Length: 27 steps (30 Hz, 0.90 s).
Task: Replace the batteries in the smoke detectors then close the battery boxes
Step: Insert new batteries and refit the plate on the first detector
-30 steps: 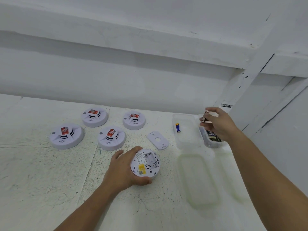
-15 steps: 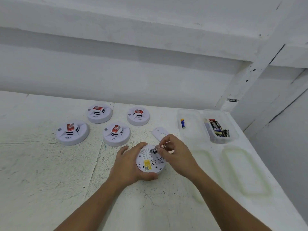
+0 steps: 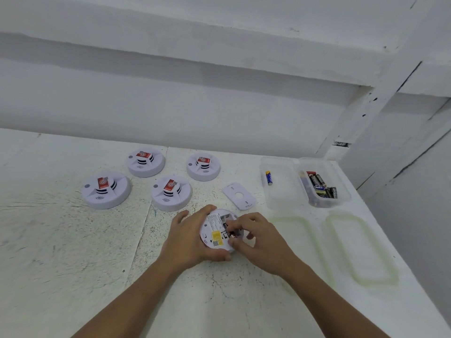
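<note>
**Upturned smoke detector (image 3: 216,236) gripped, battery (image 3: 231,233) at its open bay**

Clock directions are taken from the upturned smoke detector, which lies base-up on the white table (image 3: 61,252) near its front middle. The base shows a yellow label and the open battery bay.

The left hand (image 3: 190,240) grips this detector from 9 o'clock. Its fingers curl over the far rim and its thumb wraps the near rim. The right hand (image 3: 261,236) comes in from 3 o'clock. Its fingers are bent, and forefinger and thumb pinch the dark battery, which sits at the bay. Whether it is fully seated cannot be told.

4 other smoke detectors (image 3: 172,192) stand dome-up on the table, spread from 10 to 12 o'clock, each with a red label on top. A white battery cover (image 3: 239,196) lies flat at 1 o'clock, just beyond the right hand's fingers.

At 2 o'clock 2 clear plastic boxes stand side by side. The nearer box (image 3: 277,203) holds 1 blue battery (image 3: 269,178). The farther box (image 3: 344,191) holds several dark batteries (image 3: 322,185). 2 clear lids (image 3: 361,247) lie flat at 3 o'clock, in front of the boxes.
</note>
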Motion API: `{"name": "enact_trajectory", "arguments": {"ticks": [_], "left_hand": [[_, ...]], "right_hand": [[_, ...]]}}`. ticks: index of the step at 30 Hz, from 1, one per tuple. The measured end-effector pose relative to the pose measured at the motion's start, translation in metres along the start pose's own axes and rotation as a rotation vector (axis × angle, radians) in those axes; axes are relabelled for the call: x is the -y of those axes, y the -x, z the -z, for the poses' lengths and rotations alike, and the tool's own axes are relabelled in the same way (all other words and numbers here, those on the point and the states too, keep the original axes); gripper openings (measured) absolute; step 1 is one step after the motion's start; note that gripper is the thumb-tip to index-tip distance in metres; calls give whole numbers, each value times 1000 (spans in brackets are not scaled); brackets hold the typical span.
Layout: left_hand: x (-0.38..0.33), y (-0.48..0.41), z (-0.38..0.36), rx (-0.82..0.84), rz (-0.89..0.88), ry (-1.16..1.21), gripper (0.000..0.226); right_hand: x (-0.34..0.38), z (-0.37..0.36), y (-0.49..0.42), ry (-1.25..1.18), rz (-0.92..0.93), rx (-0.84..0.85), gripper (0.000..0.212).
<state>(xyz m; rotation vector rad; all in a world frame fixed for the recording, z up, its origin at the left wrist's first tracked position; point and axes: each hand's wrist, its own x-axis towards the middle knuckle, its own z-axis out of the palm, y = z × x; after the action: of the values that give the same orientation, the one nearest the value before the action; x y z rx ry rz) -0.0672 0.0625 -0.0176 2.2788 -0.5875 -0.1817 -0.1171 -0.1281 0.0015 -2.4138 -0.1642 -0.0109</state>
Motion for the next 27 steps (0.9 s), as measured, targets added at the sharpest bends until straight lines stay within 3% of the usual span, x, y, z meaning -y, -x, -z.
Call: {"name": "enact_trajectory", "arguments": {"ticks": [14,27], "left_hand": [[6,-2,-1,33,-7,-60,124],[13,-7,-6,45,26,-94,122]], "right_hand": [[-2,7,-7,-61,58,11,24],[3,-1,-6,-98,-36,-46,14]]}}
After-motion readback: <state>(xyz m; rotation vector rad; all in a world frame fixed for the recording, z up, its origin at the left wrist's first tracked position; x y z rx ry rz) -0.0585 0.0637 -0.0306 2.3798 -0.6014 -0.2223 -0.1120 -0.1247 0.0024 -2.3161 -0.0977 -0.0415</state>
